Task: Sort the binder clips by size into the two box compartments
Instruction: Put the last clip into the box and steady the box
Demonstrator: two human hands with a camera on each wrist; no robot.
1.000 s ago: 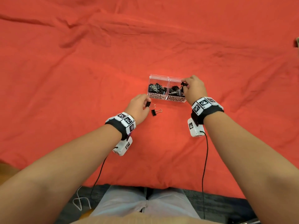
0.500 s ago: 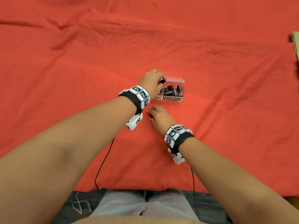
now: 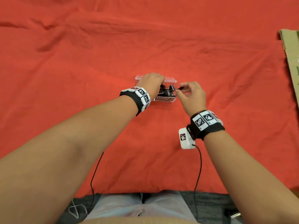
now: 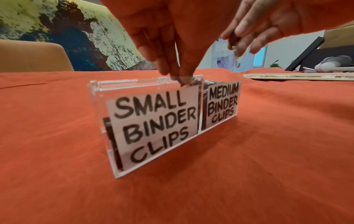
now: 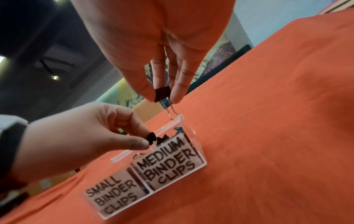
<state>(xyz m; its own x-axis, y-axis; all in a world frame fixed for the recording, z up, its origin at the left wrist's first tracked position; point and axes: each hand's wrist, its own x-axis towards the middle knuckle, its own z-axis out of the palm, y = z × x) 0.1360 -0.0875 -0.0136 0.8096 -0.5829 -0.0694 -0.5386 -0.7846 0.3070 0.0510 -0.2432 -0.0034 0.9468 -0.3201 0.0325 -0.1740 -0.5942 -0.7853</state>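
Observation:
A clear two-compartment box (image 3: 171, 77) stands on the red cloth, labelled SMALL BINDER CLIPS on the left and MEDIUM BINDER CLIPS on the right. Several black clips (image 3: 167, 91) lie in the medium side. My left hand (image 3: 151, 83) hovers over the small compartment and pinches a small black clip (image 5: 151, 137) just above the box's rim (image 5: 172, 124). My right hand (image 3: 182, 90) is held just right of the box, above its right end. It pinches a larger black clip (image 5: 162, 94) between thumb and finger, wire handles pointing down. The small compartment's contents are hidden by my left hand.
A sheet of cardboard (image 3: 291, 54) lies at the right edge of the cloth. Black cables (image 3: 198, 167) run from the wrist cameras to my lap. Creased red cloth (image 3: 80, 70) spreads around the box on all sides.
My right hand rose from the cloth in front of the box, carrying a clip to the box's right end. My left hand stayed over the small compartment with its clip.

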